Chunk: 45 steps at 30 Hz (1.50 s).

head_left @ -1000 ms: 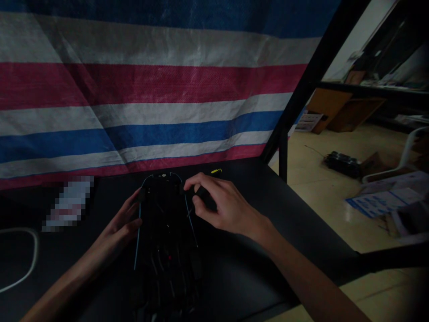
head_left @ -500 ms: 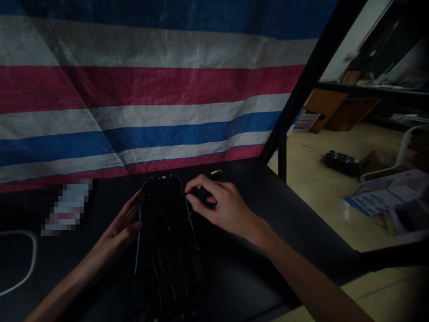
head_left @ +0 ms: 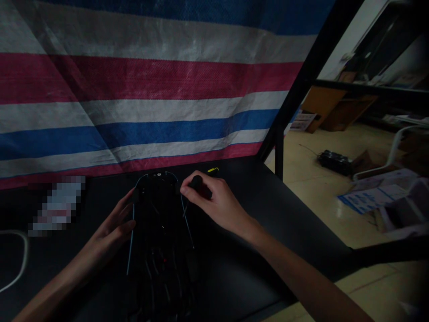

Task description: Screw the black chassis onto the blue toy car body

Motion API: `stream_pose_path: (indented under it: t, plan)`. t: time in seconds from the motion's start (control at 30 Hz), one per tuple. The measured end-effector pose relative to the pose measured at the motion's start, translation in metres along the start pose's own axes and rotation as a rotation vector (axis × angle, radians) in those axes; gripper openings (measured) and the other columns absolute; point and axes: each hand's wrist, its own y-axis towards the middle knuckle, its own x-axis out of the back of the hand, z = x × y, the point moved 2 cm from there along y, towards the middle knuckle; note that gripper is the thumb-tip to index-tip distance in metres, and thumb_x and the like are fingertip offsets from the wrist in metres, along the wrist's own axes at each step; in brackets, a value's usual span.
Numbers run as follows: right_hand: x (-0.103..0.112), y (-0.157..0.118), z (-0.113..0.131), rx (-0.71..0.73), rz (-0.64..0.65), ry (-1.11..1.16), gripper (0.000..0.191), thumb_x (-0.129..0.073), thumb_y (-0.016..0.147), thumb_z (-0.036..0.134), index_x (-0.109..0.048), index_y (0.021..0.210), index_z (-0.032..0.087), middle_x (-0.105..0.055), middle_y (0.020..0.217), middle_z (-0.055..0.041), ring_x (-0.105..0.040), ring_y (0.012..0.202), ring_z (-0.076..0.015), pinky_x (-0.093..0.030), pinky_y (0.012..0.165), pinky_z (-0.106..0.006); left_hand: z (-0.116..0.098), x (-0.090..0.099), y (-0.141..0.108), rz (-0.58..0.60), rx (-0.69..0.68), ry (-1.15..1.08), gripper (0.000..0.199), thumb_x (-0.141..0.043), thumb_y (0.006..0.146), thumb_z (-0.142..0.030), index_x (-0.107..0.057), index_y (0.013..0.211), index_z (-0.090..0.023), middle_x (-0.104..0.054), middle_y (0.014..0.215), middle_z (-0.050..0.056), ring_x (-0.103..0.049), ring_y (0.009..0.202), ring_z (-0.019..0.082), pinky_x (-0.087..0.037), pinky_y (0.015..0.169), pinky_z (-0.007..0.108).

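Note:
A long black device with thin blue edging (head_left: 161, 223), much like a model car chassis, lies on the black table (head_left: 268, 214). Against its left side rests my left hand (head_left: 115, 226), its fingers along the edge. At the right side of the device's far end, my right hand (head_left: 209, 192) has its fingers wrapped round a black tool handle (head_left: 197, 182). A thin shaft shows below the fingers, beside the blue edging. The details of the dark device are hard to make out.
Behind the table hangs a striped sheet (head_left: 150, 80). A small yellow item (head_left: 212, 170) lies near the back edge. At the left are a blurred-out pale item (head_left: 60, 205) and a white loop (head_left: 23, 259). Cartons (head_left: 375, 197) stand on the floor to the right.
The view has shifted slightly, moving everything a little left. In my right hand the black handle has swung up and now points more upright. My left hand keeps its place on the device.

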Motion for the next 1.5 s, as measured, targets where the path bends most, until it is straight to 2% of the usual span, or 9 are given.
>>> stream_pose_path:
  t: [0.1, 0.2, 0.33, 0.43, 0.6, 0.87, 1.1, 1.37, 1.5]
  plan:
    - [0.023, 0.008, -0.002, 0.05, -0.037, 0.145, 0.026, -0.055, 0.102, 0.042, -0.06, 0.087, 0.021, -0.059, 0.091, -0.001, -0.059, 0.085, -0.0139, -0.048, 0.078, -0.027, 0.006, 0.003, 0.003, 0.005, -0.034, -0.012, 0.073, -0.068, 0.088, -0.048, -0.039, 0.154, -0.051, -0.031, 0.17, -0.007, -0.033, 0.152, 0.041, -0.05, 0.11, 0.054]
    - [0.067, 0.011, -0.008, 0.031, -0.074, 0.093, 0.025, -0.046, 0.106, 0.038, -0.058, 0.092, 0.021, -0.059, 0.083, 0.0001, -0.059, 0.079, -0.0137, -0.047, 0.079, -0.028, 0.009, 0.003, 0.004, 0.026, -0.045, -0.022, 0.07, -0.065, 0.091, -0.048, -0.037, 0.155, -0.05, -0.03, 0.171, -0.007, -0.032, 0.152, 0.04, -0.047, 0.113, 0.055]
    - [0.105, -0.005, -0.039, -0.108, 0.167, -0.244, 0.022, -0.057, 0.1, 0.039, -0.066, 0.1, 0.02, -0.068, 0.091, -0.0011, -0.062, 0.083, -0.0155, -0.045, 0.078, -0.027, 0.003, 0.0, 0.002, 0.022, -0.01, -0.007, 0.071, -0.064, 0.092, -0.048, -0.034, 0.156, -0.05, -0.029, 0.171, -0.006, -0.033, 0.152, 0.039, -0.046, 0.114, 0.054]
    - [0.1, -0.025, -0.075, -0.22, 0.429, -0.391, 0.023, -0.058, 0.099, 0.038, -0.072, 0.104, 0.02, -0.073, 0.09, -0.0011, -0.066, 0.078, -0.0156, -0.046, 0.073, -0.026, 0.0, -0.001, 0.001, 0.028, 0.0, -0.014, 0.074, -0.067, 0.09, -0.05, -0.034, 0.157, -0.05, -0.029, 0.171, -0.004, -0.033, 0.151, 0.042, -0.045, 0.114, 0.058]
    - [0.084, -0.033, -0.104, -0.218, 0.415, -0.468, 0.017, -0.065, 0.096, 0.033, -0.074, 0.103, 0.02, -0.074, 0.09, -0.0029, -0.068, 0.078, -0.0169, -0.046, 0.072, -0.028, 0.001, 0.0, 0.0, 0.006, -0.022, 0.017, 0.074, -0.067, 0.089, -0.051, -0.034, 0.156, -0.05, -0.029, 0.171, -0.004, -0.029, 0.153, 0.04, -0.042, 0.116, 0.058]
    - [0.078, -0.03, -0.105, -0.119, 0.421, -0.525, 0.014, -0.069, 0.096, 0.032, -0.077, 0.104, 0.024, -0.076, 0.104, -0.0043, -0.069, 0.1, -0.022, -0.045, 0.089, -0.034, 0.001, 0.001, 0.001, 0.0, 0.005, 0.011, 0.072, -0.065, 0.091, -0.049, -0.035, 0.156, -0.049, -0.03, 0.171, -0.003, -0.034, 0.151, 0.041, -0.05, 0.111, 0.051]
    - [0.065, -0.029, -0.103, -0.066, 0.44, -0.501, 0.012, -0.066, 0.097, 0.026, -0.077, 0.1, 0.022, -0.076, 0.1, -0.0042, -0.069, 0.098, -0.0202, -0.048, 0.089, -0.033, 0.002, 0.002, 0.0, 0.001, 0.017, -0.028, 0.07, -0.067, 0.09, -0.048, -0.039, 0.154, -0.051, -0.034, 0.169, -0.006, -0.033, 0.152, 0.039, -0.045, 0.114, 0.054]
    - [0.096, -0.027, -0.098, -0.129, 0.321, -0.514, 0.017, -0.066, 0.097, 0.026, -0.078, 0.108, 0.024, -0.078, 0.104, -0.0032, -0.071, 0.091, -0.0181, -0.051, 0.082, -0.029, -0.001, -0.001, -0.003, 0.002, 0.037, -0.01, 0.077, -0.068, 0.088, -0.052, -0.033, 0.156, -0.051, -0.03, 0.171, -0.006, -0.032, 0.153, 0.039, -0.05, 0.11, 0.05]
    - [0.094, -0.028, -0.102, -0.148, 0.364, -0.473, 0.015, -0.068, 0.096, 0.028, -0.079, 0.103, 0.024, -0.078, 0.102, -0.0038, -0.071, 0.093, -0.0186, -0.051, 0.082, -0.029, 0.0, 0.003, -0.004, 0.027, 0.01, 0.06, 0.076, -0.063, 0.092, -0.052, -0.028, 0.159, -0.05, -0.027, 0.172, -0.006, -0.027, 0.155, 0.037, -0.049, 0.112, 0.05]
